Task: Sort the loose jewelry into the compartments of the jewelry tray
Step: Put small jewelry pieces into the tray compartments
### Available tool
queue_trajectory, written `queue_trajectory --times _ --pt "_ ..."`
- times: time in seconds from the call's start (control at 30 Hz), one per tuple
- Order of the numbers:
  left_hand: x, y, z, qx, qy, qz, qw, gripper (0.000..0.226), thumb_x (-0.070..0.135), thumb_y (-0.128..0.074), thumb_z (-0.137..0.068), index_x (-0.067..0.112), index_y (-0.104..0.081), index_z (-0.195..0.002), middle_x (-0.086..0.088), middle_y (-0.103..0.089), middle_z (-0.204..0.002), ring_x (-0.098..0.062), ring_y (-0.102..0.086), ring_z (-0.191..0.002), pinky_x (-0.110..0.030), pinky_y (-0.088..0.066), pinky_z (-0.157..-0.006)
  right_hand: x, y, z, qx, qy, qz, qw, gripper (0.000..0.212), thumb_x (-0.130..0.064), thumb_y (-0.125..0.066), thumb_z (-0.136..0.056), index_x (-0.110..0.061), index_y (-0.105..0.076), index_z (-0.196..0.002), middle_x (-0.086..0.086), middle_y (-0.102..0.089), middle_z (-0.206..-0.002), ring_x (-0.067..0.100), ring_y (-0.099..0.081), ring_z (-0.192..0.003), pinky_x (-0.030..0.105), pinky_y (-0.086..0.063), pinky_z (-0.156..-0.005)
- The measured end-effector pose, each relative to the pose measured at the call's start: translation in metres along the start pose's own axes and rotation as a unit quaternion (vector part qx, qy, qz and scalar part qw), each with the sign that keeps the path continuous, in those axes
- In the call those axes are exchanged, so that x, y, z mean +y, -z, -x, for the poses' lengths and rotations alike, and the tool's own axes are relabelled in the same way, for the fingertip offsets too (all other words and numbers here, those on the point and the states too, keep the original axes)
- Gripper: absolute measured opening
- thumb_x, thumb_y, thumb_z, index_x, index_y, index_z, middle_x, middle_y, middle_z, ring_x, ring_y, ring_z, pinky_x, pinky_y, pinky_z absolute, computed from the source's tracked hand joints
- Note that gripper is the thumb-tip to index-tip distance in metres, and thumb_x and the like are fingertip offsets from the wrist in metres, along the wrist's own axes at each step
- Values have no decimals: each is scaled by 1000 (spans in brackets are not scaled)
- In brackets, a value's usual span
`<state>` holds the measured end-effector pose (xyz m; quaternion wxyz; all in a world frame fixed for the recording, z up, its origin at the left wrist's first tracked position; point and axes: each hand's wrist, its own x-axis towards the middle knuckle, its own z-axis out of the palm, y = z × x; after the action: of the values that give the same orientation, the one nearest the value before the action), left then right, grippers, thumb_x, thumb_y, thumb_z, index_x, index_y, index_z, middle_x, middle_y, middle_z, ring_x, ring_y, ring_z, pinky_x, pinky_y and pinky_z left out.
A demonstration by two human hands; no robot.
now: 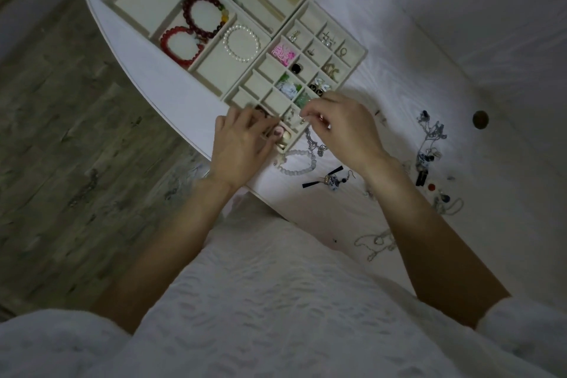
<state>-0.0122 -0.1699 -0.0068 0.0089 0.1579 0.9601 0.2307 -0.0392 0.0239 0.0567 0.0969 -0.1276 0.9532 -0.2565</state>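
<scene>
Both hands work at the near corner of the grid jewelry tray (362, 54), sorting small pieces.

Left hand (242, 144) has fingers curled at the tray's 7 o'clock corner, seemingly pinching a small item; what it is, cannot tell. Right hand (340, 126) pinches something tiny over the near cells, item too small to name. Loose jewelry lies at 4 o'clock of the tray: white bead bracelet (299, 161) just beside the corner, tassel earrings (331, 181), tangled chains (429, 138) farther right. Red bead bracelets (196, 27) and pearl bracelet (242, 43) sit in the bigger tray at 10 o'clock. Judgement: all light, small, slippery; chains limp and snag-prone, lift by clasp; bracelets by the band. No readable writing or brands.
</scene>
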Motion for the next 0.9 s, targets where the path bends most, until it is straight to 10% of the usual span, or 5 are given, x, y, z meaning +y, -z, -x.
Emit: queue_trajectory --times 0.17,0.33,0.9 --pt "1 -4 3 8 13 19 1000 32 30 -48 -91 19 -67 -114 -7 -60 -99 -24 -42 -90 -31 -27 -71 -4 -21 -23 -39 -45 0 998 23 -9 -61 -89 -14 -68 -111 6 -67 -101 20 -63 -86 33 -52 -79" --pt "2 1 -3 33 20 43 998 27 24 -53 -89 17 -67 -112 -9 -60 -105 -24 -42 -95 -36 -33 -73 2 -16 -15 71 -99 -99 988 17 -8 -63 -88 -10 -69 -104 5 -67 -101 8 -60 -83 11 -46 -75" --pt "-1 8 -34 -84 -107 -62 989 35 32 -49 -80 27 -72 -106 -7 -56 -123 -26 -36 -107 -41 -27 -82 -2 -49 13 50 -56 121 990 42 -29 -36 -84 -7 -71 -81 10 -53 -87 26 -50 -86 35 -41 -72"
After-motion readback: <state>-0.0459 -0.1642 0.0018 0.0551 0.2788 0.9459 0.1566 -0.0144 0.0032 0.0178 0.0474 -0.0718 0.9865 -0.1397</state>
